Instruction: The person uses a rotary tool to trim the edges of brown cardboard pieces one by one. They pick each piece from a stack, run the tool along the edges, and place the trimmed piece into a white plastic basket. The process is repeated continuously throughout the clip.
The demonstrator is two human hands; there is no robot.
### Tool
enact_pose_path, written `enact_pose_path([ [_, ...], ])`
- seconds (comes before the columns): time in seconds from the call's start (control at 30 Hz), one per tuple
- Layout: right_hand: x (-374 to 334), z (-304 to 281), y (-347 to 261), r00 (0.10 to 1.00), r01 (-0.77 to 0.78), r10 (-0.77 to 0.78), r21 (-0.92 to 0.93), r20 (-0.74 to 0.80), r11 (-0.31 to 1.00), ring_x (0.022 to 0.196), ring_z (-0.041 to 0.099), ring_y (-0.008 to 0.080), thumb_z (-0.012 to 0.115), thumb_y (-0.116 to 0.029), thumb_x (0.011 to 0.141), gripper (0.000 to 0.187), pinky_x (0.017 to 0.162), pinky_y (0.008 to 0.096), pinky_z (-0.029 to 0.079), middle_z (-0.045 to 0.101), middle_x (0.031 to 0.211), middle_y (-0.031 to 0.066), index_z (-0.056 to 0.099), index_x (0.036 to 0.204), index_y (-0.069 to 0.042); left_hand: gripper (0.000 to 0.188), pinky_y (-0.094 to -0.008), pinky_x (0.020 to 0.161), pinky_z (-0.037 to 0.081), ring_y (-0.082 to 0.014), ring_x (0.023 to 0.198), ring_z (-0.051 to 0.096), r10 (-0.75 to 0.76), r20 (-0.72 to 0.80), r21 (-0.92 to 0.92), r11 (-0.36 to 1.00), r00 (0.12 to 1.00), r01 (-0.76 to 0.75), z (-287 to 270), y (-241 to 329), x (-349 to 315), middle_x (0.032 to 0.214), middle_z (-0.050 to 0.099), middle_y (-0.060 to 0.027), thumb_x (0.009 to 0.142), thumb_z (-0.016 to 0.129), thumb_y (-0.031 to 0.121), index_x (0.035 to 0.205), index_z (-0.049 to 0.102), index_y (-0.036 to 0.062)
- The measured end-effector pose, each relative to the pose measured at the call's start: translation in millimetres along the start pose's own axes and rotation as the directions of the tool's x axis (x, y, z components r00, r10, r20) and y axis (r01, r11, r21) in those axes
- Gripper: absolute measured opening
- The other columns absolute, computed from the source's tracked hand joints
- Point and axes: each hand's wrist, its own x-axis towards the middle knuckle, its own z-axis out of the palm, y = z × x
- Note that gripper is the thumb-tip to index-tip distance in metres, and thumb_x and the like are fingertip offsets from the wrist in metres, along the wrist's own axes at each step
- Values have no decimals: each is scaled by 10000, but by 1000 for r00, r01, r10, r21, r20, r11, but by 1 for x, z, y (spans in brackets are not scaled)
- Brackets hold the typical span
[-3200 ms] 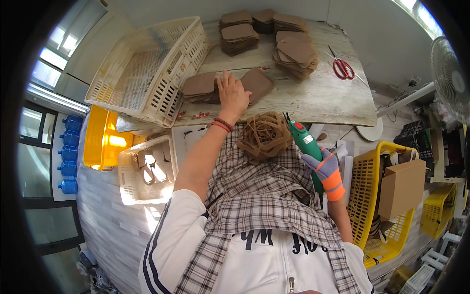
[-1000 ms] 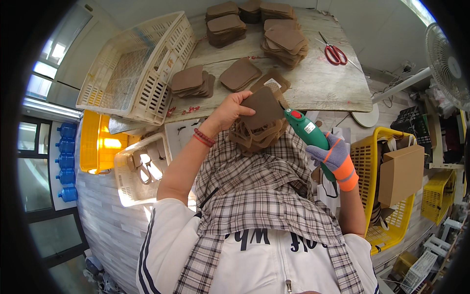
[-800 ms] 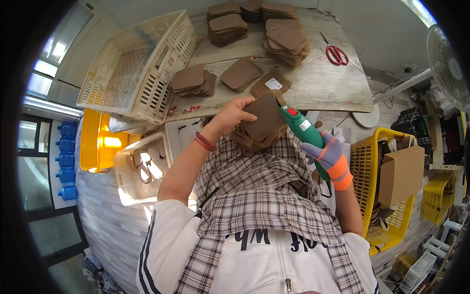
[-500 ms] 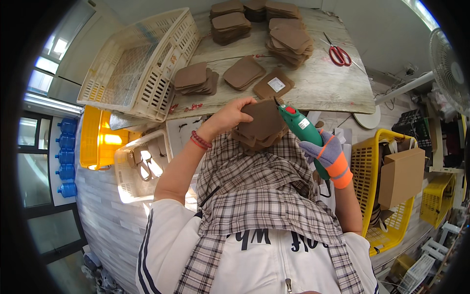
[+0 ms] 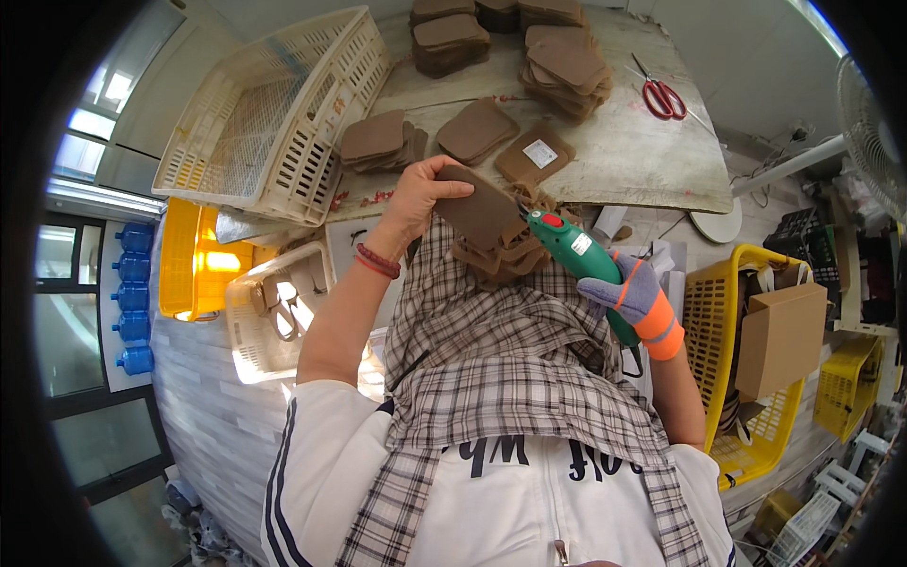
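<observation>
My bare left hand (image 5: 424,197) pinches the upper left corner of a brown rounded-square sheet (image 5: 482,206), thumb on top. In my gloved right hand (image 5: 631,296) is a green electric cutter (image 5: 573,243) with a red button. Its dark tip touches or lies very near the right edge of the sheet, where curled brown offcut strips (image 5: 532,200) hang. More brown pieces (image 5: 491,263) lie beneath, over my checked apron (image 5: 491,331). On the table just beyond, a brown piece with a white label (image 5: 537,154) lies beside a low stack of brown pieces (image 5: 477,129).
Several more brown stacks (image 5: 452,45) stand farther back on the worn wooden table (image 5: 652,156). Red-handled scissors (image 5: 664,99) lie at the right. A white crate (image 5: 312,123) stands at the left. A yellow basket (image 5: 709,331) holding a cardboard box (image 5: 780,338) is to my right.
My left hand has moved left and slightly down with the sheet, tilting it. Offcut strips now show at its right edge. The cutter has shifted slightly down.
</observation>
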Motion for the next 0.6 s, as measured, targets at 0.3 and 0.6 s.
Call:
enact_pose_path([
  [0.3,-3,5,1,998,-62,62,-17,-16,998,585,569,56,784,-242,742,446,506,185,445,629,718,34,587,1041,24,179,-236,682,508,-106,726,617,-65,34,75,995,997,62,9,5,-5,821,654,-32,727,712,-20,880,630,23],
  [0.6,-1,10,4,997,-79,79,19,-13,997,567,550,49,790,-237,738,429,497,191,434,616,696,30,593,1023,15,203,-234,694,496,-95,734,609,-123,108,152,983,987,106,18,0,-4,817,659,-23,705,727,-3,884,636,25],
])
